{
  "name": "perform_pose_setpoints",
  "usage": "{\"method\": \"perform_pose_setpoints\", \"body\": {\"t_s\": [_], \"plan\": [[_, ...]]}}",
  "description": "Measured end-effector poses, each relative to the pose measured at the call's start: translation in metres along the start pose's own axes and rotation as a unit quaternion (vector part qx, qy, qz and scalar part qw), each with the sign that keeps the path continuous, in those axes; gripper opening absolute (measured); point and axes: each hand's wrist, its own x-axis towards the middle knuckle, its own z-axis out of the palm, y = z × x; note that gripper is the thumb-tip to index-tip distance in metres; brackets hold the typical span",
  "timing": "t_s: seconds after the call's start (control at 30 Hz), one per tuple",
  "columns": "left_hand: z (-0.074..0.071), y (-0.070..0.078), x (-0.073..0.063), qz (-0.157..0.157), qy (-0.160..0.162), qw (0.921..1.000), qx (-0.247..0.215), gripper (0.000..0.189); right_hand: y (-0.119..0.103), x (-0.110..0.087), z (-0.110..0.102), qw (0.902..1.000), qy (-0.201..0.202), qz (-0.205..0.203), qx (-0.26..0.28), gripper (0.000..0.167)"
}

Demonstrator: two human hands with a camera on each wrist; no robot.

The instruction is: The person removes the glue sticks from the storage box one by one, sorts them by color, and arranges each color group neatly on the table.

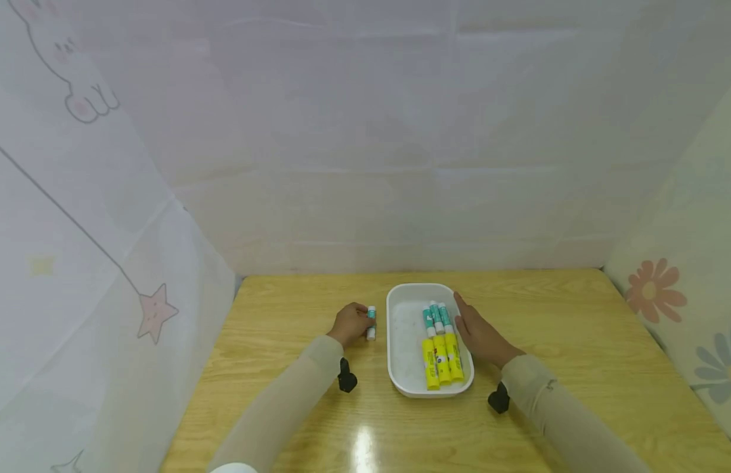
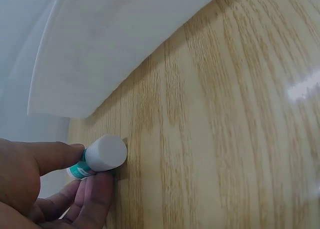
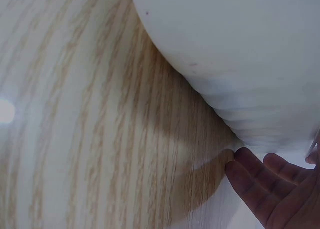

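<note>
My left hand [image 1: 351,324] pinches a teal glue stick with a white cap [image 1: 372,322] between thumb and fingers, just left of the white tray [image 1: 391,355]. In the left wrist view the cap of this glue stick [image 2: 107,153] points toward the camera, low over the wood. My right hand [image 1: 482,335] lies along the tray's right side, fingers fairly straight and fingertips right at its wall. Inside the tray, three teal glue sticks [image 1: 437,317] lie above three yellow glue sticks [image 1: 442,360], all toward the right side.
The tray stands on a wooden table [image 1: 294,394] near its back edge. Pale printed cloth [image 1: 365,164] hangs behind and at both sides. A black wrist device [image 1: 347,376] sits at the left cuff, and another black device [image 1: 499,398] at the right.
</note>
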Motion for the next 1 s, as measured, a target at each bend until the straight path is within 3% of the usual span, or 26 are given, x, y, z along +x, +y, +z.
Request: {"method": "perform_pose_setpoints", "body": {"t_s": [0.2,0.43,0.8,1.0], "plan": [[0.000,0.000,-0.002,-0.003,-0.006,0.9998,0.017,0.044,0.002,-0.001,0.002,1.0000,-0.004,0.000,0.004,0.062],[0.000,0.001,-0.004,0.016,-0.003,0.9988,0.045,0.045,0.003,-0.002,0.005,1.0000,0.006,-0.003,0.007,0.061],[-0.004,0.001,-0.006,-0.005,-0.011,0.9987,0.049,0.049,0.003,-0.001,0.007,1.0000,-0.002,0.003,0.003,0.062],[-0.007,0.013,0.002,0.011,0.025,0.9984,0.049,0.055,0.005,0.003,-0.003,1.0000,-0.007,0.005,0.005,0.063]]}}
